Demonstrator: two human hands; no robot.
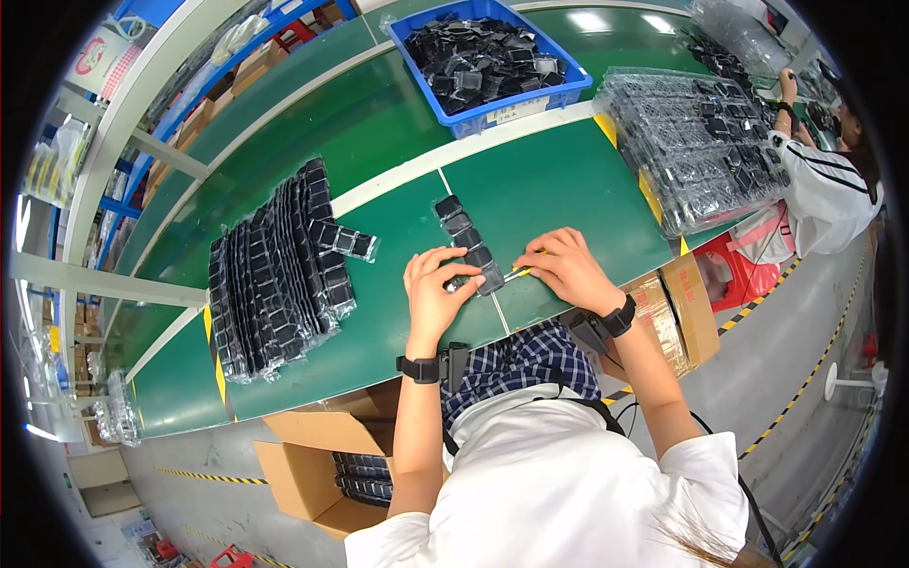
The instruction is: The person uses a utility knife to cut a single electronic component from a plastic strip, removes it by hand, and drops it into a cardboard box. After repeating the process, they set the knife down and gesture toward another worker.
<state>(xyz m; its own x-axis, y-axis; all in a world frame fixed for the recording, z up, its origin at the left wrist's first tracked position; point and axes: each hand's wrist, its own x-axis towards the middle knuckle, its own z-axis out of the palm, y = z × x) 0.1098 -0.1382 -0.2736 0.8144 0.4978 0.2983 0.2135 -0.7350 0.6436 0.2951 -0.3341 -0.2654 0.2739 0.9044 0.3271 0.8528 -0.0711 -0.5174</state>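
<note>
Both hands, left (437, 289) and right (568, 268), pinch the strip of black packets (467, 243) (grip at its near end).

Left hand (437, 289) and right hand (565, 268) pinch strip of black packets (468, 242) at frame centre on green surface (559, 180); packet stacks (275, 270) left, blue bin (492, 59) top.
</note>
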